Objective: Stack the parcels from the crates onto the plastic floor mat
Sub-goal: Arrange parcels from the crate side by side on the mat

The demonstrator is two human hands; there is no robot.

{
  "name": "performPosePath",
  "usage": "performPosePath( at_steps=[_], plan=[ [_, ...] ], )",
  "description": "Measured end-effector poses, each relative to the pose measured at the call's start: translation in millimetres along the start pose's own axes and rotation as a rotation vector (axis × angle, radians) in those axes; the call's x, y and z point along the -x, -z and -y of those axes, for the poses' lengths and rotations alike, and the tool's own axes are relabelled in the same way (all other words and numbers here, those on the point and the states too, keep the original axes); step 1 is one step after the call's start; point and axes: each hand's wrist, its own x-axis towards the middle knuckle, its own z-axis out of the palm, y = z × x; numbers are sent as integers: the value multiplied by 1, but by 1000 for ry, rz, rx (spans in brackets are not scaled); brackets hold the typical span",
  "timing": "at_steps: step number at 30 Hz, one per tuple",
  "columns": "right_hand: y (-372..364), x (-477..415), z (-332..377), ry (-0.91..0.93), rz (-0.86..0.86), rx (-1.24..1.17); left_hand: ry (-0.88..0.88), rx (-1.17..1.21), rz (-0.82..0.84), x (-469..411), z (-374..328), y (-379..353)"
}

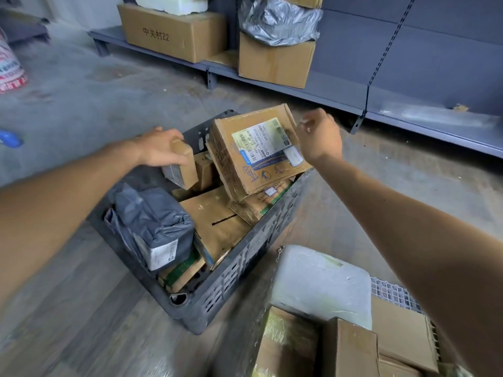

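Grey floor (81, 91), left hand (160, 146) gripping small box (182, 170), right hand (321, 137) blurred

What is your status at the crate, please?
Left hand grips small brown parcel over black crate. Right hand holds tilted labelled box by its edge. Grey bag parcel, other boxes lie inside; nothing blocking.

Beyond the right fingers (309, 123), a shelf (334, 91) carries a printed box (174, 34) and a plain box (275, 61) under a silver bag (277, 20). A blue object (9, 138) lies far left of the left fingers (174, 158).
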Motion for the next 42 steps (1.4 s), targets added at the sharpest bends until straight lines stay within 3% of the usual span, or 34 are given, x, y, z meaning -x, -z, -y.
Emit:
performPosePath(
  at_steps=[2,6,10,13,17,22,30,33,42],
  plan=[
    [3,8,20,210,-22,-21,-13,72,-56,9,-5,27],
    [10,25,64,482,157,-12,-6,209,-199,35,-32,86],
    [20,33,91,470,279,-175,-127,317,-357,57,-79,125],
    [40,33,93,453,196,-216,-189,520,-392,62,-126,131],
    [79,25,61,371,82,-144,-225,695,-299,60,-184,113],
    [131,36,-18,305,141,63,-346,448,-131,51,-238,63],
    [184,63,-120,205,218,319,-787,83,-116,58,-323,-22],
    [193,73,-150,181,282,364,-807,68,-108,60,-351,-59],
    [189,104,-264,-4,421,378,-800,61,122,57,-413,-170]
  ],
)
